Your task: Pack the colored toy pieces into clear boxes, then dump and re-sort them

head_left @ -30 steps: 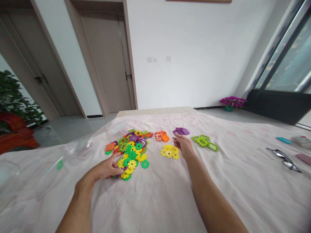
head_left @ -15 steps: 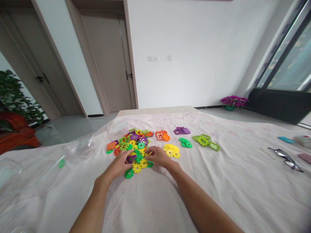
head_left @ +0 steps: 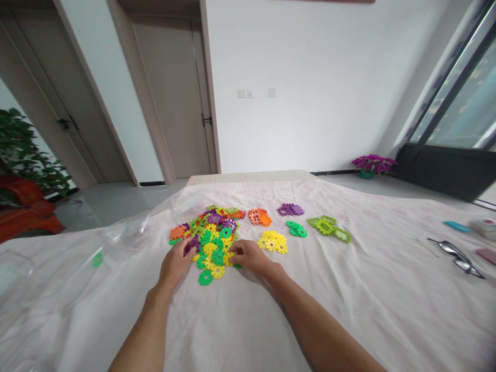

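Observation:
A mixed pile of plastic interlocking pieces [head_left: 209,232] lies on the cloth before me, in green, yellow, purple and orange. At its left edge, my left hand [head_left: 177,262] pinches a purple interlocking piece [head_left: 192,244]. My right hand [head_left: 251,257] is at the right edge of the pile, its fingertips closed on a yellow flower-shaped piece [head_left: 228,259]. Between the hands are more flower-shaped pieces, among them a green one [head_left: 205,277] and a yellow one [head_left: 217,272] at the near end.
Single-colour groups lie to the right: orange [head_left: 259,217], yellow [head_left: 273,241], purple [head_left: 290,209], green [head_left: 296,229] and light green [head_left: 328,227]. Clear plastic containers [head_left: 126,232] stand at left. Glasses [head_left: 456,257] and a blue object [head_left: 458,226] lie at far right.
My left hand has drawn left with the purple piece, uncovering yellow and green pieces. My right hand has moved slightly lower, onto the yellow piece.

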A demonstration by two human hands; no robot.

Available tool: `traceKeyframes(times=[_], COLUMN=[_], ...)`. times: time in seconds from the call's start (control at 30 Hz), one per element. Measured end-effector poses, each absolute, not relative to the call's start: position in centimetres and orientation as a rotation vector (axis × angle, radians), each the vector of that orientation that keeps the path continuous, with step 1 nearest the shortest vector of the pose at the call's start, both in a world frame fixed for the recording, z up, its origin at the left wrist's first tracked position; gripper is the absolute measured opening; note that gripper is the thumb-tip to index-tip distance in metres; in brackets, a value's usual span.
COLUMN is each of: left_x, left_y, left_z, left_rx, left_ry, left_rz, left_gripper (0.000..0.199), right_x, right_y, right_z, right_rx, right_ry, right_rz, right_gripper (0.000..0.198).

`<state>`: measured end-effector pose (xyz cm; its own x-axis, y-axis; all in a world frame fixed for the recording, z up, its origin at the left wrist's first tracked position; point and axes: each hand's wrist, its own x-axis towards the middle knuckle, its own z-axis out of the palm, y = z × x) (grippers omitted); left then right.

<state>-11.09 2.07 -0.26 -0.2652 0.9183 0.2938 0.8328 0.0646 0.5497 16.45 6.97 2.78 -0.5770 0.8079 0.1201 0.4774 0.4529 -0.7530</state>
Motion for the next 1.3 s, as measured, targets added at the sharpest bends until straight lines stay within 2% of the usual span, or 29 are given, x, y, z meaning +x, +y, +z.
traceKeyframes(times=[0.07,0.4,0.63,0.87,1.1,1.3], left_x=[-11.2,-11.7,-11.9,-11.7,-11.7,-11.7], left_y=[2.1,2.3,2.5,2.3,2.3,2.3], left_z=[-0.4,-0.8,-1.1,-0.8,-0.9,-0.8], left_rx=[1.786,1.703,1.688,1.675,1.675,1.680], left_ry=[2.188,2.145,2.156,2.149,2.155,2.163], left_rz=[0.992,1.039,1.039,1.034,1.025,1.024], left_gripper=[0.042,0.044,0.045,0.043,0.043,0.043], right_x=[16.6,19.8,22.7,19.9,17.4,17.4], right_y=[7.2,9.8,11.1,9.5,6.5,6.7], right_z=[2.7,4.2,4.7,4.2,3.8,3.6], right_rx=[-1.089,-1.265,-1.499,-1.353,-1.403,-1.426], right_ry=[-2.179,-1.845,-1.743,-1.983,-2.399,-2.380], right_rz=[0.940,0.618,0.337,0.379,0.186,0.230], right_gripper=[0.005,0.032,0.026,0.025,0.026,0.026])
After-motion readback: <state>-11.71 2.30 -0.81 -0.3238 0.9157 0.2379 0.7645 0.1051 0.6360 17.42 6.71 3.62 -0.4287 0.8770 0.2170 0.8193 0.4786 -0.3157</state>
